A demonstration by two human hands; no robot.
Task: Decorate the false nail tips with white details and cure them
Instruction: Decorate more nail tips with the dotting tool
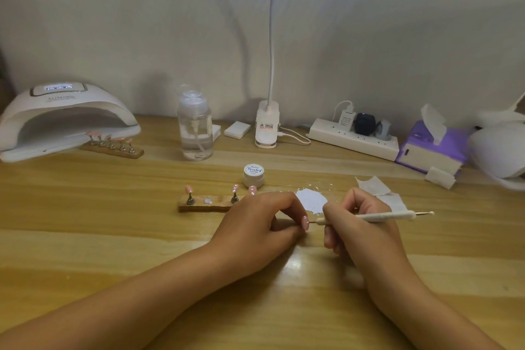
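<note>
Pink false nail tip (305, 223), near white round jar (253, 176) reading "Painted", is pinched by left hand (255, 224); right hand (358, 229) grips thin white dotting pen (383, 216).

Far edge of the surface (85, 221): obstructed along nearly its whole run. A curing lamp (65, 119) fills the far left corner, with a stand of tips (113, 148) at its mouth. Toward the far right corner follow a pump bottle (195, 131), a clip lamp base (266, 128), a power strip (355, 139) and a tissue box (431, 148).

Centre: a paint pot (253, 175), a wooden holder (204, 204) and a white palette (311, 199) stand close together. Just nearside, the left hand (255, 224) pinches a nail tip (305, 223) and the right hand (358, 227) grips a dotting tool (383, 216).

Open passage: bare wood from the near left corner up to the curing lamp, and a band between the far row and the pot.
</note>
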